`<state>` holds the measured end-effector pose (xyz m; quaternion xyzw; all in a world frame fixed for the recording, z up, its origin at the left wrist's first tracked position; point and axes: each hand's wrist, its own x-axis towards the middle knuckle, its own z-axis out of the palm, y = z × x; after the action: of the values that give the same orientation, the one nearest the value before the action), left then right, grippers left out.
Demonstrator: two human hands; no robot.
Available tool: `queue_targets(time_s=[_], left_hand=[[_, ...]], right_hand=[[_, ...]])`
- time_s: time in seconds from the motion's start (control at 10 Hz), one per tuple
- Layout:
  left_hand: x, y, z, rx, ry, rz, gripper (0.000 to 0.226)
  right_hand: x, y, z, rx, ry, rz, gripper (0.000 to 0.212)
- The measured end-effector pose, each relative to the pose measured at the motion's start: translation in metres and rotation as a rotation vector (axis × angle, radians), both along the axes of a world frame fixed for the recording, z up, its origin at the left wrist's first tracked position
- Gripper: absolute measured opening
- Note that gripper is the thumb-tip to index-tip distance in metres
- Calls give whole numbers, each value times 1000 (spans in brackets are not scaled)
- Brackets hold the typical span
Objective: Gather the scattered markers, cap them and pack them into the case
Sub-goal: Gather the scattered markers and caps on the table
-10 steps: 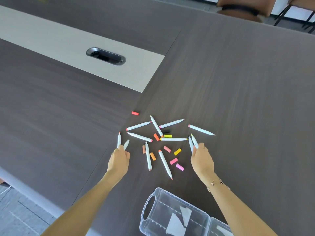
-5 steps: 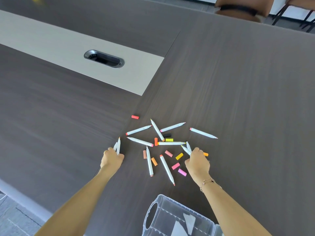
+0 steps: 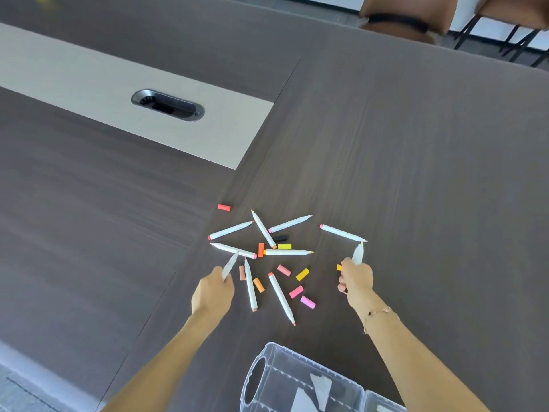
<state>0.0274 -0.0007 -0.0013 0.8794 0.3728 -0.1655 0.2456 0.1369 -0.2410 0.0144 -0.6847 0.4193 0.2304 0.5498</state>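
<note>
Gathering stage: both hands hold uncapped markers at the edges of the scatter.

The left hand (image 3: 212, 292), which a second ago stood out to the left, has moved in beside the pile, gripping white markers (image 3: 230, 265); the right hand (image 3: 355, 279) grips another marker (image 3: 358, 253) and now an orange cap (image 3: 339, 267). Loose markers and caps remain on the table (image 3: 416, 173); the clear case (image 3: 297, 382) waits nearest the person. Capping appears imminent.

Dark wood-grain table (image 3: 416, 144) bore a pale inset strip (image 3: 89, 84) with an oval cable grommet (image 3: 167, 106); far right, seemingly brown chairs (image 3: 407, 16).
</note>
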Motion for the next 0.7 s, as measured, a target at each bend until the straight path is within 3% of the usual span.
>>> queue_targets(time_s=[0.1, 0.2, 0.3, 0.4, 0.7], left_hand=[[3, -10, 1, -52, -7, 102, 22], [7, -15, 5, -57, 25, 120, 27], [9, -22, 8, -23, 87, 74, 27], [10, -30, 10, -13, 121, 32, 28], [22, -51, 5, -49, 131, 33, 32]], right_hand=[[28, -2, 6, 107, 4, -73, 24], [61, 2, -31, 142, -26, 8, 27], [75, 14, -31, -58, -30, 52, 50], [80, 19, -28, -231, -35, 68, 38], [82, 21, -13, -310, -69, 173, 26]])
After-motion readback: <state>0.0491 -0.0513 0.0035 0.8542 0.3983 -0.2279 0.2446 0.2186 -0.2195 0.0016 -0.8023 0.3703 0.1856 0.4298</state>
